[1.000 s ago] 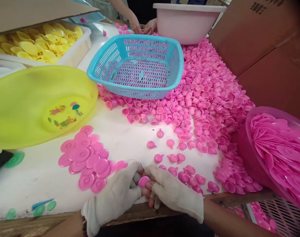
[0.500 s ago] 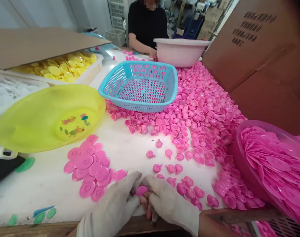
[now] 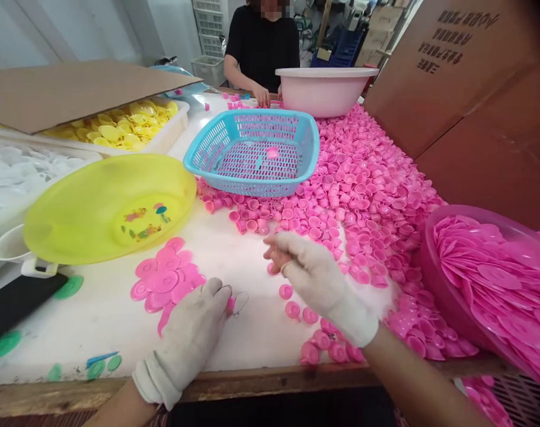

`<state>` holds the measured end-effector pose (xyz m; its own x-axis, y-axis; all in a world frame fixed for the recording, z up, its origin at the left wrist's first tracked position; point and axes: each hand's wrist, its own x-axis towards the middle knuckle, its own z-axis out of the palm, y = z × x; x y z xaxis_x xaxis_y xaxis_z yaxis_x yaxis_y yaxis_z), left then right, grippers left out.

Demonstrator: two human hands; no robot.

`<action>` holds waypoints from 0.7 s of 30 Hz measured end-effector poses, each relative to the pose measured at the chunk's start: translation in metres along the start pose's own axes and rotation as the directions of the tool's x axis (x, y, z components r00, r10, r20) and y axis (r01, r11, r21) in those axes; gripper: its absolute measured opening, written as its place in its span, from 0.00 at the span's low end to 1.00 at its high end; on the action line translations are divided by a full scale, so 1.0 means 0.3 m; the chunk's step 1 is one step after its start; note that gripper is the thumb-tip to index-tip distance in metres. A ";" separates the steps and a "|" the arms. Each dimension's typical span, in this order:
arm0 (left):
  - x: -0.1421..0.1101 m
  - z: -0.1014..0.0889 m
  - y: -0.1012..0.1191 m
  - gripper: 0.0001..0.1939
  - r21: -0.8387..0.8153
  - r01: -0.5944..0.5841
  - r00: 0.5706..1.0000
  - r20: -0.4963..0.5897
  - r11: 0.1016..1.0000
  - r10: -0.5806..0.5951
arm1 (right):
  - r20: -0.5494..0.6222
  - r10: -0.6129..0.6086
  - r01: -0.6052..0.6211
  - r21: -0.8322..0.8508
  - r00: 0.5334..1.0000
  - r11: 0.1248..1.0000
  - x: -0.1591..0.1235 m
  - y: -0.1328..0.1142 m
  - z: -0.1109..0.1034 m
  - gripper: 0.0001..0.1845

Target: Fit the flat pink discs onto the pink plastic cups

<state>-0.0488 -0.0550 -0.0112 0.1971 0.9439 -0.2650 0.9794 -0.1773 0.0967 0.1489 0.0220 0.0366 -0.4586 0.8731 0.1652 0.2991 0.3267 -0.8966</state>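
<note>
My left hand (image 3: pixel 196 323), in a white glove with bare fingertips, is closed at the right edge of a pile of pink toy saucers (image 3: pixel 165 279). A bit of pink shows at its fingertips beside a thin, pale loop (image 3: pixel 240 302); what it holds is mostly hidden. My right hand (image 3: pixel 312 273), gloved alike, hovers above scattered pink toy cups (image 3: pixel 291 309), its fingers apart and holding nothing. Beyond it, a blue mesh basket (image 3: pixel 252 185) contains one small pink piece (image 3: pixel 272 152).
A large heap of pink cups (image 3: pixel 363 178) spreads along the right. Near it stand a pink basin of saucers (image 3: pixel 434 284), a pale pink tub (image 3: pixel 323 95) and a cardboard box (image 3: pixel 474 101). A yellow basin (image 3: pixel 87 207) lies left. Across the table sits a person (image 3: pixel 265 47).
My hands, together half a second ago, have parted: the left moved left to the saucers, the right rose forward. A pink piece now lies in the basket.
</note>
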 end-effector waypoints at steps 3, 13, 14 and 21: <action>0.004 0.003 0.022 0.10 0.095 0.001 1.000 0.011 0.995 -0.002 | 0.116 -0.027 0.085 -0.526 0.993 0.846 -0.051 0.117 0.038 0.12; -0.047 -0.042 0.010 0.07 -0.822 0.202 0.976 0.120 0.533 -0.184 | 0.296 0.008 0.158 -0.534 0.955 0.830 -0.170 0.094 0.147 0.09; -0.049 -0.046 0.016 0.07 -0.887 0.195 0.976 0.134 0.419 -0.171 | 0.238 0.025 0.091 -0.463 0.971 0.882 -0.178 0.077 0.143 0.10; -0.001 -0.004 0.100 0.10 -0.961 0.177 0.984 0.173 0.213 -0.034 | 0.247 0.409 -0.408 -0.056 0.879 0.911 -0.187 0.059 0.136 0.10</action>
<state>-0.0196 -0.0603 -0.0069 0.1679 0.8868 -0.4306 0.2010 0.3968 0.8956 0.1457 -0.0359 -0.0053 -0.4871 0.8115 -0.3227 0.5063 -0.0387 -0.8615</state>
